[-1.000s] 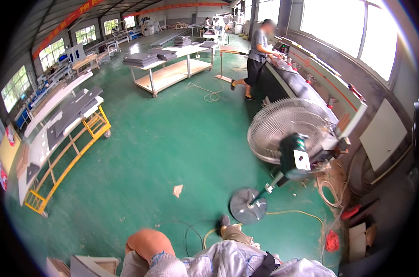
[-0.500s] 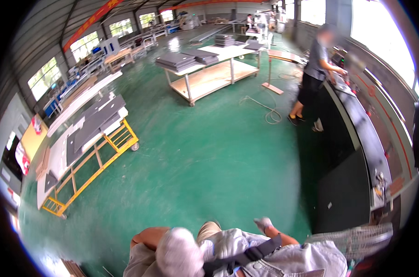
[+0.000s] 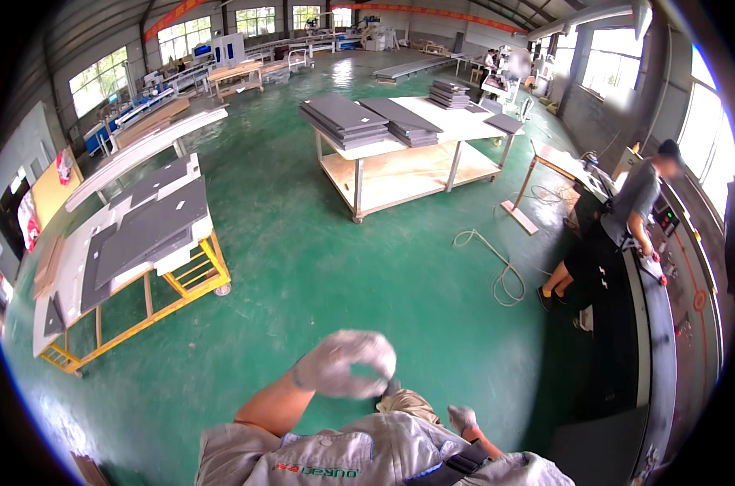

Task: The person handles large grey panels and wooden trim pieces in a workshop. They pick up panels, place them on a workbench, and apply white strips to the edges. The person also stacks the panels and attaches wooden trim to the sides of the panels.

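My left hand [image 3: 347,364], in a pale work glove, is raised in front of my chest. Its fingers and thumb curve around a gap where green floor shows, and nothing is in it. Motion blurs its outline a little. My right hand [image 3: 463,419], also gloved, hangs low beside my leg, small in the picture; how its fingers lie is hard to make out, and no object shows in it. Neither hand touches anything. Nearest to my left side stands a yellow-framed cart [image 3: 215,261] carrying dark grey panels [image 3: 153,231].
Ahead, a wheeled two-tier table [image 3: 408,168] bears stacks of dark panels [image 3: 343,118]. A hose [image 3: 509,279] lies looped on the green floor [image 3: 343,275]. At the right, a person [image 3: 626,211] leans over a long dark bench [image 3: 655,332]. A small wooden stand [image 3: 519,217] is near them.
My left hand has risen away from my body, from near the chest to over the floor. The view has turned, and the person at the bench now bends further over it.
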`<state>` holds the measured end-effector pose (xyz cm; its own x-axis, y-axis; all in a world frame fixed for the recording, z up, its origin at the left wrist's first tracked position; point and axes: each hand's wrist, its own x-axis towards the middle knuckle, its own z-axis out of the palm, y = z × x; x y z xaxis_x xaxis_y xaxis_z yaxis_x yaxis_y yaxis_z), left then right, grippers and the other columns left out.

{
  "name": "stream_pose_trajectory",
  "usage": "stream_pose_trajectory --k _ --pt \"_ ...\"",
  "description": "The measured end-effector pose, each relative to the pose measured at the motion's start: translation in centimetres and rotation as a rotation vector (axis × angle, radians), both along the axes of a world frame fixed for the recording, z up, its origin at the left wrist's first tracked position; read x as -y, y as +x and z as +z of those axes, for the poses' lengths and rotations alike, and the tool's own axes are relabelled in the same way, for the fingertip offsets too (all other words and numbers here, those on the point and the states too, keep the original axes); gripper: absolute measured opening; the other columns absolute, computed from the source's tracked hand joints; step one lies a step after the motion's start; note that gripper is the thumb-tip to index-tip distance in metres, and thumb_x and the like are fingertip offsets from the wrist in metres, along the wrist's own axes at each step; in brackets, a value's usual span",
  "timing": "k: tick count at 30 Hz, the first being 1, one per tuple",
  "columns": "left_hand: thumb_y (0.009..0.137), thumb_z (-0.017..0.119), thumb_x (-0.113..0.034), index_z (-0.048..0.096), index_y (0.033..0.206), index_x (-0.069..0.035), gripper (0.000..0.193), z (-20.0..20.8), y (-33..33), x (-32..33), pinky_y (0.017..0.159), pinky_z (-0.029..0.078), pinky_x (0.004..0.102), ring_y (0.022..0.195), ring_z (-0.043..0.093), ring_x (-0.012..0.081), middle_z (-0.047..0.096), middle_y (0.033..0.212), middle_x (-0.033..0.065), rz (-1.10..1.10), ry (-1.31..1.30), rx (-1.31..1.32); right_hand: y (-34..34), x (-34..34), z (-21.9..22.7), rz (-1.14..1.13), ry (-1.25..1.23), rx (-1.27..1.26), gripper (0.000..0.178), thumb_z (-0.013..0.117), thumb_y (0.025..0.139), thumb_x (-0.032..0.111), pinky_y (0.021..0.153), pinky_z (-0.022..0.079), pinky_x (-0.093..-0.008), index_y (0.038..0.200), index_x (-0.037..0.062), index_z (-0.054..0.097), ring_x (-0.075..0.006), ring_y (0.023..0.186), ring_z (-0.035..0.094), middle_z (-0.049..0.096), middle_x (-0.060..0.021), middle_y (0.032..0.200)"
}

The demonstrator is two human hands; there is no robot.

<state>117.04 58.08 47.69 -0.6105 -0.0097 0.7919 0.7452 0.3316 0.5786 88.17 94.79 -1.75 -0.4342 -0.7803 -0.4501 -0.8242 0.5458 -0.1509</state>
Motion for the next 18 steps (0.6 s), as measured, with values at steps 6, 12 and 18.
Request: stream_pose_trajectory --k 6,12,18 --pt "0.089 0.073 -0.027 0.07 0.103 -0.006 0.025 -16.5 -16.0 24.7 0.081 0.056 0.0408 0.09 0.071 0.03 0.073 0.096 0.0124 0.65 -0.266 0.779 -11.0 13.5 0.2 -0.016 0.326 0.118 0.029 0.06 0.097 0.029 0.079 0.059 -0.0453 0.112 0.0084 0.074 -0.0371 0.096 0.073 0.075 -0.0187 0.106" --pt "0.086 0.063 -0.048 0.07 0.098 -0.008 0.042 -39.5 -12.9 37.6 0.08 0.052 0.0505 0.09 0.068 0.0399 0.071 0.099 0.0213 0.732 0.006 1.605 -32.3 36.1 1.8 0.231 0.291 -0.01 0.024 0.056 0.097 0.017 0.084 0.06 -0.048 0.11 0.0102 0.075 -0.0362 0.105 0.072 0.074 -0.0168 0.116" --pt "0.096 0.058 -0.052 0.072 0.124 -0.012 0.051 -54.8 -2.7 44.1 0.084 0.053 0.0509 0.099 0.069 0.0356 0.071 0.119 0.0209 0.77 0.44 2.25 -54.3 70.3 5.0 0.267 -0.156 -0.193 0.023 0.052 0.098 0.016 0.074 0.056 -0.0519 0.107 0.0146 0.073 -0.0381 0.088 0.072 0.074 -0.0171 0.093"
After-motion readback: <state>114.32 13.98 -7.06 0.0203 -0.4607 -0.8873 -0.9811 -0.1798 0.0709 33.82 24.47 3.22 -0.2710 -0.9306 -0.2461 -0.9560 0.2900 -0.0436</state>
